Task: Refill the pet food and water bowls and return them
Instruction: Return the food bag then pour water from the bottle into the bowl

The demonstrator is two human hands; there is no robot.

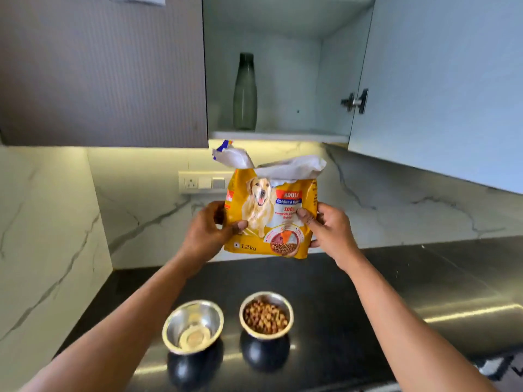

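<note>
1. Grip: the yellow plastic dog-food bag [271,216], printed with a golden dog and marked 1.2 kg, is clamped between both hands. The left hand [210,230] is curled round the bag's left edge, with the thumb laid across the printed front. The right hand [329,230] is curled round the right edge, with the thumb likewise pressed on the front.
2. Position of the bag: it is held upright in the air, clear of the black polished countertop [353,292], below the open wall cabinet [283,66] and in front of the white veined marble backsplash [424,199].
3. Condition of the bag: the top is torn open and the silver inner lining is folded outward.
4. Bowls: two round stainless-steel bowls are set side by side on the countertop, near its front edge and apart from each other.
   - The right steel bowl [288,309] is filled with brown kibble [264,316].
   - The left steel bowl [177,318] shows its polished interior; whether water is in it cannot be told.
5. Surroundings: a tall dark green glass bottle [245,91] stands upright on the cabinet shelf. The pale cabinet door [438,94] is swung open to the right. A white socket panel [202,183] is fixed to the backsplash behind the bag.
</note>
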